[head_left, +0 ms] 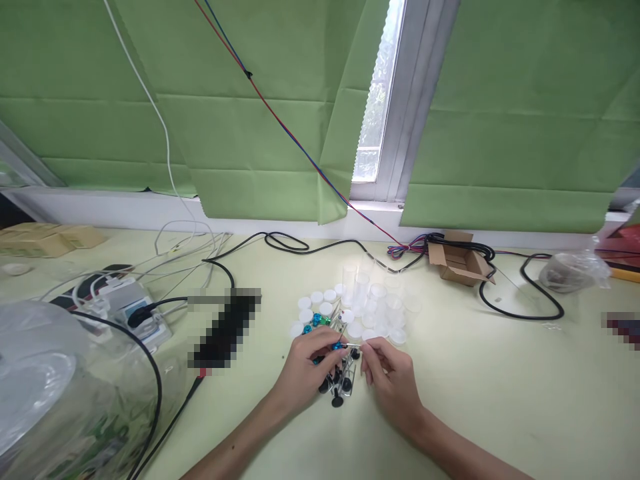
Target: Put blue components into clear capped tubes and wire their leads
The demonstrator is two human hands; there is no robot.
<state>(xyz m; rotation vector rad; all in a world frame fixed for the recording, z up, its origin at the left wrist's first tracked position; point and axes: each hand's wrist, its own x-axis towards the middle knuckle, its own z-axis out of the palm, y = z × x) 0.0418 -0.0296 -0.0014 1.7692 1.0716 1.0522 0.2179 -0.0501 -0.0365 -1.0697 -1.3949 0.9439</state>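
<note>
1. blue part (337,346), head view: up between the two hands, over the near side of the pile at table centre. a thin metal rod (353,345) runs right from it; whether the two are joined, can't tell.
2. left hand (313,360): thumb and fingers pinched narrow around the blue part, coming in from near left.
3. right hand (393,373): fingertips drawn together at the right end of the rod, remaining fingers curled, coming in from near right.
4. under and between the hands: black-ended pieces (337,399) with bright metal wire parts, heaped loosely on the table (490,393). the left hand hides some.
5. just far of the left hand: a green part (325,321) and more shiny blue bits, next to the metal.
6. far of the pile: white round caps (327,309) lying flat in a loose spread; clear cups (350,283) beside them on the right, some upright.
7. far right: open cardboard box (457,263), black cable (525,317) looping near it, clear bag (570,270) with dark contents further right.
8. left: white power strip (143,313) with plugs in; large clear plastic wrap (35,373) at near left.
9. far edge: green blinds (270,147) over the window, red and blue wires (300,143) hanging across.
</note>
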